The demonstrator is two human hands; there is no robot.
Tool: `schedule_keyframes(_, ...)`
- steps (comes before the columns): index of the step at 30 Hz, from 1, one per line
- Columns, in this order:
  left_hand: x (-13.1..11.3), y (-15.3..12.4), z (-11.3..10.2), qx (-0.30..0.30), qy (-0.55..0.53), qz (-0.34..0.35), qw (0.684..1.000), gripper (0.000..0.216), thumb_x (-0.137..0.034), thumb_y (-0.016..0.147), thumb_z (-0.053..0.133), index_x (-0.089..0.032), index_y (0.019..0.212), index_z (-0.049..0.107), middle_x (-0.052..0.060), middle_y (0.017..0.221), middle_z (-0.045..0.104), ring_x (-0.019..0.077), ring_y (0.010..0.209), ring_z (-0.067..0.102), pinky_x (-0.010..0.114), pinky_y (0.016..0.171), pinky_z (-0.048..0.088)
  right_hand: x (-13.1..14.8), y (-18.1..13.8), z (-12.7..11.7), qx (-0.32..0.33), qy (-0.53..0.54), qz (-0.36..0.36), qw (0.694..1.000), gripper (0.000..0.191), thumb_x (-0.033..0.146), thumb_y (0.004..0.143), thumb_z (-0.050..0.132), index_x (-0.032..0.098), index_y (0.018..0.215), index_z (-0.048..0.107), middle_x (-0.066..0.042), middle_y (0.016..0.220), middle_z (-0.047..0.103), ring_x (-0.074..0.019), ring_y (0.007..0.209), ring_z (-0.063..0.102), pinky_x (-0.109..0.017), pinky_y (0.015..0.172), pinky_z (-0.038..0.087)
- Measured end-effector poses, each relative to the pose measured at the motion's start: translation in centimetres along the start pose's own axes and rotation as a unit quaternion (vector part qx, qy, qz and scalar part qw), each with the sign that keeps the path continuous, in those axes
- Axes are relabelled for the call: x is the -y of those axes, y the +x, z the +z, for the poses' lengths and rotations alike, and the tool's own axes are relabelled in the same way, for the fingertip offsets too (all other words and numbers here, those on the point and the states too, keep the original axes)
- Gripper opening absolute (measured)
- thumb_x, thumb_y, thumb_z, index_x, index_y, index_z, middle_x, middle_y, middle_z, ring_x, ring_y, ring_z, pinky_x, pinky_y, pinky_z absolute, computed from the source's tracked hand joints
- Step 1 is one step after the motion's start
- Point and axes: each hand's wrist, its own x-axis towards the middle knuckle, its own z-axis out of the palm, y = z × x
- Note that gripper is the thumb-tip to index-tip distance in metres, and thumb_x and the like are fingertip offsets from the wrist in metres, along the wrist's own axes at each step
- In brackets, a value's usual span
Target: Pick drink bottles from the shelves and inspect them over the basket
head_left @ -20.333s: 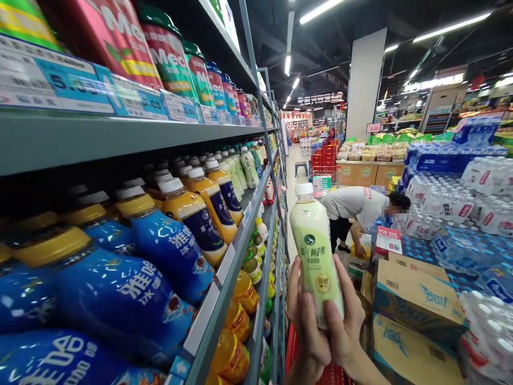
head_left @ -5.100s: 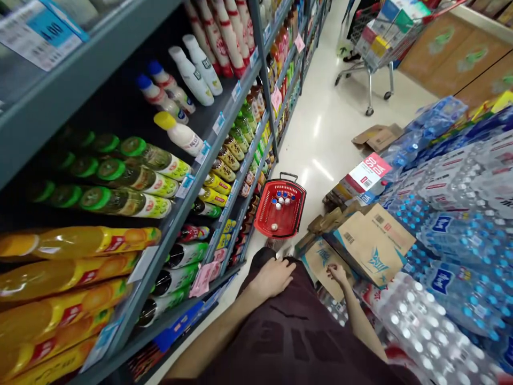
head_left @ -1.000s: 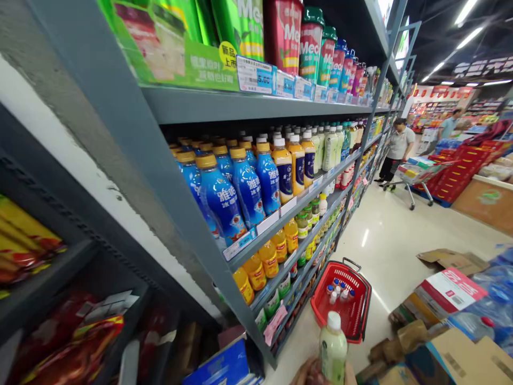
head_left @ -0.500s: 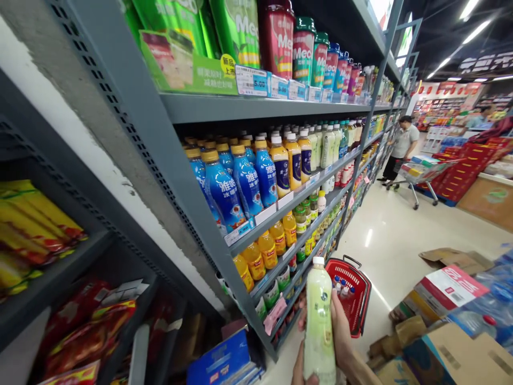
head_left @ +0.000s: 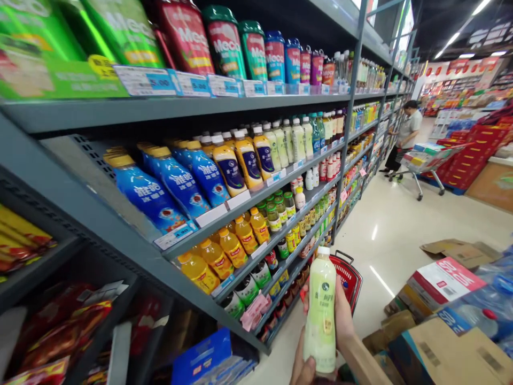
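I hold a pale green drink bottle [head_left: 320, 315] with a white cap upright in front of me, low in view. My right hand [head_left: 345, 321] wraps round its right side, fingers behind it. My left hand [head_left: 301, 369] grips its base from below, thumb up along the left side. Behind the bottle a red shopping basket [head_left: 349, 275] stands on the floor beside the grey shelving [head_left: 224, 107]. On the middle shelf stand blue bottles [head_left: 176, 184], orange-capped yellow bottles [head_left: 244, 160] and pale green bottles [head_left: 294, 139] like mine.
Cardboard boxes [head_left: 441, 331] and shrink-wrapped water packs [head_left: 489, 299] crowd the floor at right. Down the aisle a person [head_left: 406, 131] stands by a shopping cart [head_left: 425, 160]. Cups line the top shelf [head_left: 224, 43]; orange juice bottles [head_left: 224, 248] fill the lower one.
The pale green bottle has come up from the frame's bottom edge into both hands, and my view has swung right along the shelves. The basket is now partly hidden behind the bottle.
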Motion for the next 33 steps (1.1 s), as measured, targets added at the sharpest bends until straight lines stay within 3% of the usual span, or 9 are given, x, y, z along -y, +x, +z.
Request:
schedule_keyframes(6,0.0,1.9,4.7,-0.015,0.092,0.098,0.991,0.101,-0.077,0.073,0.071,-0.019,0.151,0.046,0.017,0.145,0.058,0.0405,0.136,0.052,0.052,0.113,0.044,2.5,-0.9,-4.8,-0.015,0.039,-0.009,0.999,0.085,0.09,0.083,0.034,0.017,0.099,0.075,-0.012,0.075,0.074,-0.0279,0.063,0.069,-0.038,0.057,0.055)
schedule_keyframes(9,0.3,2.3,5.9,-0.024,0.139,0.094,0.986,0.096,-0.069,0.076,0.074,-0.016,0.151,0.043,0.019,0.152,0.051,0.0393,0.142,0.046,0.05,0.119,0.038,3.6,-1.2,-6.1,-0.027,0.078,-0.025,0.996,0.078,0.085,0.087,0.037,0.018,0.099,0.074,-0.011,0.076,0.074,-0.0274,0.065,0.07,-0.035,0.054,0.053)
schedule_keyframes(13,0.8,2.3,6.4,-0.052,0.171,0.075,0.981,0.09,-0.064,0.077,0.075,-0.015,0.146,0.044,0.019,0.146,0.057,0.0363,0.135,0.053,0.045,0.113,0.045,3.9,-1.3,-6.8,-0.028,0.115,-0.015,0.993,0.074,0.082,0.089,0.041,0.016,0.103,0.073,-0.011,0.079,0.075,-0.0265,0.068,0.071,-0.032,0.053,0.053)
schedule_keyframes(16,1.2,2.3,6.7,-0.087,0.168,0.113,0.975,0.076,-0.064,0.08,0.07,-0.016,0.135,0.051,0.015,0.129,0.066,0.0329,0.119,0.063,0.043,0.102,0.053,3.3,-1.0,-6.9,-0.042,0.108,0.004,0.993,0.073,0.082,0.087,0.047,0.018,0.111,0.071,-0.009,0.079,0.076,-0.0255,0.068,0.071,-0.033,0.057,0.056)
schedule_keyframes(19,1.5,2.0,6.6,-0.107,0.187,0.15,0.965,0.068,-0.061,0.08,0.07,-0.017,0.13,0.054,0.013,0.119,0.068,0.0309,0.108,0.067,0.041,0.093,0.056,2.3,-1.0,-7.1,-0.008,0.091,0.05,0.995,0.078,0.085,0.084,0.047,0.017,0.115,0.07,-0.009,0.077,0.076,-0.0245,0.068,0.071,-0.033,0.062,0.057)
schedule_keyframes(24,2.6,1.3,6.1,-0.101,0.248,0.197,0.943,0.086,-0.059,0.069,0.08,-0.019,0.139,0.05,0.015,0.129,0.064,0.0365,0.118,0.063,0.049,0.099,0.055,1.2,-1.5,-7.3,0.077,0.076,0.146,0.983,0.087,0.088,0.086,0.035,0.013,0.114,0.07,-0.012,0.081,0.076,-0.0233,0.068,0.071,-0.033,0.063,0.057)
schedule_keyframes(27,3.4,1.0,5.9,-0.113,0.257,0.206,0.937,0.096,-0.062,0.063,0.084,-0.02,0.142,0.047,0.016,0.132,0.061,0.0386,0.123,0.06,0.052,0.1,0.053,1.0,-1.5,-7.4,0.094,0.077,0.16,0.98,0.086,0.085,0.089,0.031,0.014,0.118,0.069,-0.013,0.09,0.077,-0.0224,0.067,0.071,-0.032,0.062,0.056)
schedule_keyframes(33,3.6,1.1,6.5,-0.119,0.28,0.183,0.935,0.098,-0.06,0.057,0.089,-0.017,0.137,0.049,0.016,0.123,0.065,0.0379,0.114,0.065,0.054,0.095,0.056,1.6,-1.6,-7.5,0.11,0.078,0.169,0.976,0.086,0.085,0.089,0.032,0.013,0.116,0.07,-0.014,0.098,0.078,-0.0221,0.07,0.073,-0.032,0.066,0.057)
